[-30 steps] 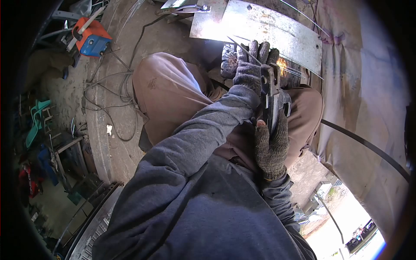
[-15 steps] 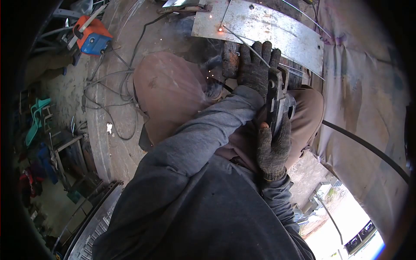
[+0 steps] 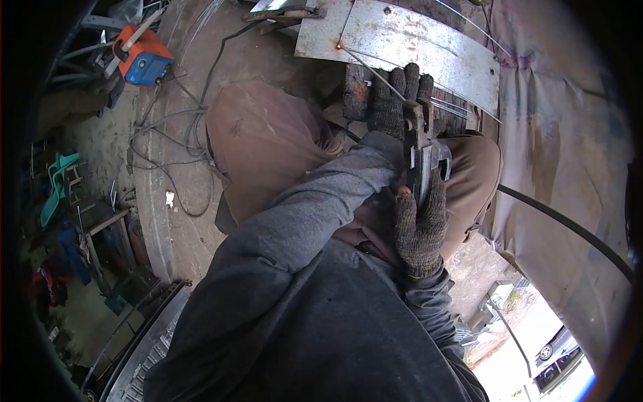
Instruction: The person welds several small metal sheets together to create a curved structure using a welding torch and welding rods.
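Observation:
My right hand (image 3: 422, 231), in a dark knit glove, is wrapped around an electrode holder (image 3: 420, 151). A welding electrode (image 3: 374, 72) runs from its jaws up and left to the metal plate (image 3: 415, 40). The electrode's tip is at a small dull-orange spot, right where a thin rod (image 3: 348, 23) lying across the plate ends. Stretched out at the plate's near edge, my gloved left hand (image 3: 390, 104) has its fingers extended; the electrode and holder partly cover it. A charred wooden block (image 3: 355, 92) sits just left of those fingers.
An orange and blue machine (image 3: 144, 57) stands at upper left, near loose dark cables (image 3: 177, 154) on the floor. Clamp-like tongs (image 3: 284, 13) touch the plate's left end. A grey sheet (image 3: 556, 134) hangs at right, with a thick black cable (image 3: 569, 228) crossing it.
The bright glow and flying sparks at the electrode tip have died down, and the smoke has thinned. The electrode holder has shifted slightly left. My left hand stays at the plate edge.

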